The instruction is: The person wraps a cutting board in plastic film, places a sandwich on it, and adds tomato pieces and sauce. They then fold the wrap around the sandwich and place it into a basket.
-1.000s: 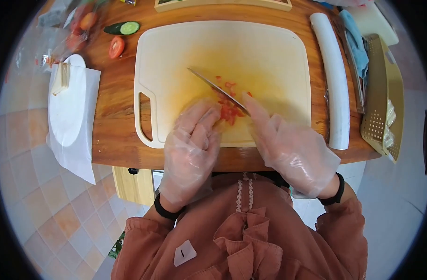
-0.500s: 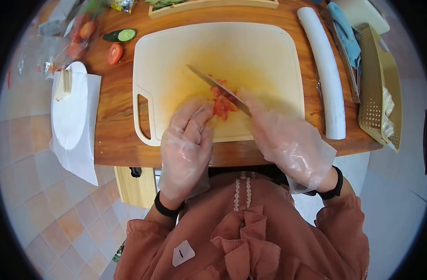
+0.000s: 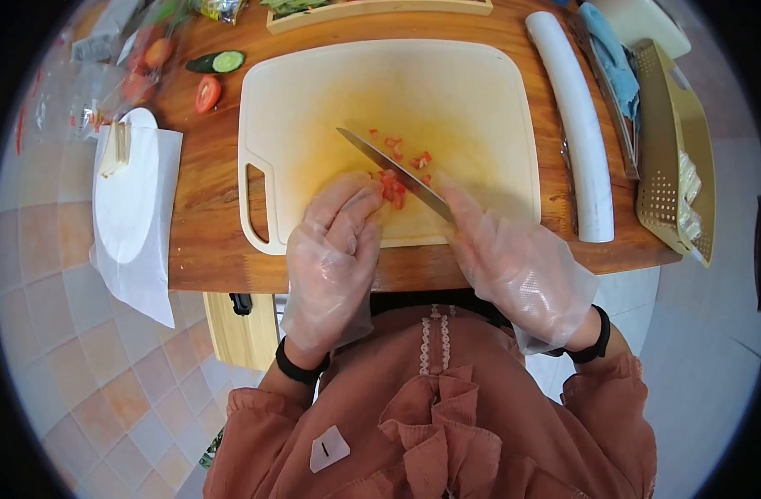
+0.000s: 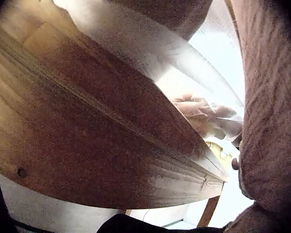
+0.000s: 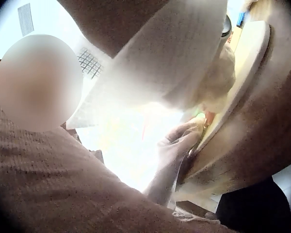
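In the head view, my gloved right hand (image 3: pixel 518 262) grips a kitchen knife (image 3: pixel 395 172) slanted over the white cutting board (image 3: pixel 297 91), its tip pointing to the far left. Small red tomato pieces (image 3: pixel 393 190) lie on both sides of the blade. My gloved left hand (image 3: pixel 332 249) has its fingers bent at the near side of the board, fingertips holding the tomato beside the blade. Yellowish juice stains the board's middle. The right wrist view shows the left hand (image 5: pixel 182 138) from the side, red tomato at its fingertips.
Left of the board lie a tomato half (image 3: pixel 207 94), a cut cucumber (image 3: pixel 217 62), a bag of tomatoes (image 3: pixel 152 54) and a white plate (image 3: pixel 127 212) with sandwich-like slices. A white roll (image 3: pixel 576 133) and a perforated basket (image 3: pixel 672 150) stand right; a wooden tray (image 3: pixel 380 10) is behind.
The knife has shifted slightly toward me and right, and some tomato bits now lie apart beyond the blade. The left hand stays near the tomato; the head view has shifted slightly.
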A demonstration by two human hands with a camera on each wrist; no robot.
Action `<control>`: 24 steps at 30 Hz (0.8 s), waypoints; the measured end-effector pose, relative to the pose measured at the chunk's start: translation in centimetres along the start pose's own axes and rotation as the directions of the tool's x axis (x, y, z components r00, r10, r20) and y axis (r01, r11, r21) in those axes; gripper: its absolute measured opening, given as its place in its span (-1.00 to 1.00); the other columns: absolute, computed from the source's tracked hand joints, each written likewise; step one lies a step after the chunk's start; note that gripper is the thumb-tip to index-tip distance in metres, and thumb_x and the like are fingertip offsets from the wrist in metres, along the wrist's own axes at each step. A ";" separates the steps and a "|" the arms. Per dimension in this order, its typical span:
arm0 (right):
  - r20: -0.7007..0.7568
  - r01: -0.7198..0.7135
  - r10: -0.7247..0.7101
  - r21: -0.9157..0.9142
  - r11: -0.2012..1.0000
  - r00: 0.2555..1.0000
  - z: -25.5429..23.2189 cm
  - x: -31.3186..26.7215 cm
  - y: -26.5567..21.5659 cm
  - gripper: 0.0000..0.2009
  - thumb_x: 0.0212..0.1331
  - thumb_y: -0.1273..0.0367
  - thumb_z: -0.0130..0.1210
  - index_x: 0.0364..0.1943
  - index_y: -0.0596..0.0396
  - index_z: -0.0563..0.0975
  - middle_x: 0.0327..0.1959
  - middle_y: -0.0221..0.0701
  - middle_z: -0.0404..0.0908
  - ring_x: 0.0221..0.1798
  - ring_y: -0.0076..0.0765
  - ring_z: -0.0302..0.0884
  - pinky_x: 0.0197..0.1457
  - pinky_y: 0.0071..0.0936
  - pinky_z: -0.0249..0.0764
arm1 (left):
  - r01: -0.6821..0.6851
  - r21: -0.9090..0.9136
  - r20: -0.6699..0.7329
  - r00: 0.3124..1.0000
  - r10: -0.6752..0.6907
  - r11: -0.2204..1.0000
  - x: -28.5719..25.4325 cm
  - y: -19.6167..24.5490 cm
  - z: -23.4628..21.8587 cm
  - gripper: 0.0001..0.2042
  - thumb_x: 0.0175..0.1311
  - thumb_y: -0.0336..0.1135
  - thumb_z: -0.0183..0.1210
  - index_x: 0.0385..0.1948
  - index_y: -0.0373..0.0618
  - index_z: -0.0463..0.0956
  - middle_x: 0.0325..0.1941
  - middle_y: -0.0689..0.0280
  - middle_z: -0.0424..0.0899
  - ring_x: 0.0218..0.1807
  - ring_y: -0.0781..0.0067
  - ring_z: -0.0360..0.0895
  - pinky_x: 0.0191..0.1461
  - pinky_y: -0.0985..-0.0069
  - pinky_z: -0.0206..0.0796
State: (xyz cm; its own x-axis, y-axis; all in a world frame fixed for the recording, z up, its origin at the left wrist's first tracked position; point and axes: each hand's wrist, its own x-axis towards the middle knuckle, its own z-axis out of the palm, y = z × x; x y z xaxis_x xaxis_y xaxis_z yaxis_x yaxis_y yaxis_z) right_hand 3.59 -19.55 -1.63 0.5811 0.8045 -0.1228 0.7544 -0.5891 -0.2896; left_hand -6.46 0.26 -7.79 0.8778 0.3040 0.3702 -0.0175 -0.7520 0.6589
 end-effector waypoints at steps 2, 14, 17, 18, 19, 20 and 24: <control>0.010 -0.006 0.006 0.002 1.000 1.000 -0.1 0.1 -0.1 -0.41 0.36 0.31 0.14 0.46 0.00 0.29 -0.48 -0.28 0.56 -0.49 -0.06 0.59 -0.43 -0.11 0.52 | -0.006 0.001 0.004 1.000 0.006 1.000 0.0 0.0 -0.1 -0.75 0.19 -0.63 0.24 -0.09 -0.21 0.67 0.10 0.09 0.69 0.05 0.11 0.70 0.11 0.33 0.55; -0.009 -0.007 0.008 0.069 0.998 1.000 -0.7 0.2 -0.2 -0.43 0.37 0.30 0.14 0.44 0.03 0.30 -0.47 -0.24 0.56 -0.49 0.00 0.58 -0.44 -0.08 0.51 | -0.013 -0.006 0.025 1.000 0.013 1.000 -0.2 -0.3 0.0 -0.68 0.06 -0.66 0.25 -0.09 -0.23 0.64 0.11 0.07 0.65 0.11 -0.04 0.64 0.14 0.21 0.54; -0.012 -0.013 0.014 0.071 0.997 1.000 -0.7 0.3 -0.2 -0.44 0.37 0.30 0.14 0.44 0.03 0.30 -0.46 -0.23 0.57 -0.47 0.00 0.59 -0.43 -0.07 0.50 | -0.010 -0.008 0.031 0.999 0.011 1.000 -0.1 -0.2 0.0 -0.68 0.06 -0.66 0.25 -0.09 -0.23 0.64 0.11 0.07 0.65 0.11 -0.04 0.64 0.13 0.21 0.54; 0.008 -0.020 0.020 0.070 0.997 1.000 -0.7 0.4 -0.2 -0.43 0.37 0.31 0.14 0.44 0.03 0.30 -0.46 -0.23 0.57 -0.47 -0.01 0.59 -0.43 -0.06 0.50 | -0.004 -0.007 0.035 0.999 0.004 1.000 -0.1 -0.2 0.0 -0.67 0.06 -0.66 0.25 -0.09 -0.23 0.64 0.11 0.07 0.64 0.10 -0.04 0.64 0.13 0.21 0.55; 0.008 -0.020 0.020 0.070 0.997 1.000 -0.6 0.4 -0.3 -0.43 0.37 0.31 0.14 0.44 0.03 0.30 -0.46 -0.23 0.57 -0.47 -0.01 0.59 -0.43 -0.06 0.50 | -0.004 -0.007 0.035 0.999 0.004 1.000 -0.1 -0.2 0.0 -0.67 0.06 -0.66 0.25 -0.09 -0.23 0.64 0.11 0.07 0.64 0.10 -0.04 0.64 0.13 0.21 0.55; 0.022 -0.018 0.018 0.013 1.000 1.000 -0.3 0.4 -0.3 -0.43 0.37 0.31 0.14 0.44 0.03 0.30 -0.45 -0.24 0.58 -0.47 -0.02 0.60 -0.43 -0.07 0.51 | -0.008 -0.011 0.032 0.999 0.009 1.000 -0.1 -0.3 0.0 -0.67 0.06 -0.66 0.25 -0.08 -0.23 0.64 0.10 0.07 0.65 0.10 -0.04 0.64 0.13 0.21 0.55; 0.009 -0.028 0.028 0.007 1.000 1.000 0.2 0.5 -0.6 -0.43 0.37 0.30 0.12 0.45 0.04 0.29 -0.44 -0.24 0.59 -0.48 -0.04 0.60 -0.43 -0.10 0.53 | -0.015 -0.011 0.024 1.000 0.016 1.000 -0.2 -0.3 0.0 -0.67 0.06 -0.66 0.24 -0.08 -0.23 0.64 0.10 0.06 0.65 0.10 -0.05 0.64 0.12 0.21 0.55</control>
State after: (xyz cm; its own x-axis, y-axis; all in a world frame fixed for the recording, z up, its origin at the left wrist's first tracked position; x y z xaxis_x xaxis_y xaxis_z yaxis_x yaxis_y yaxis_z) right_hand 3.37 -18.77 -1.68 0.5993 0.7883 -0.1391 0.7357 -0.6109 -0.2923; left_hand -6.63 0.40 -8.06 0.8887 0.2782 0.3645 -0.0362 -0.7499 0.6605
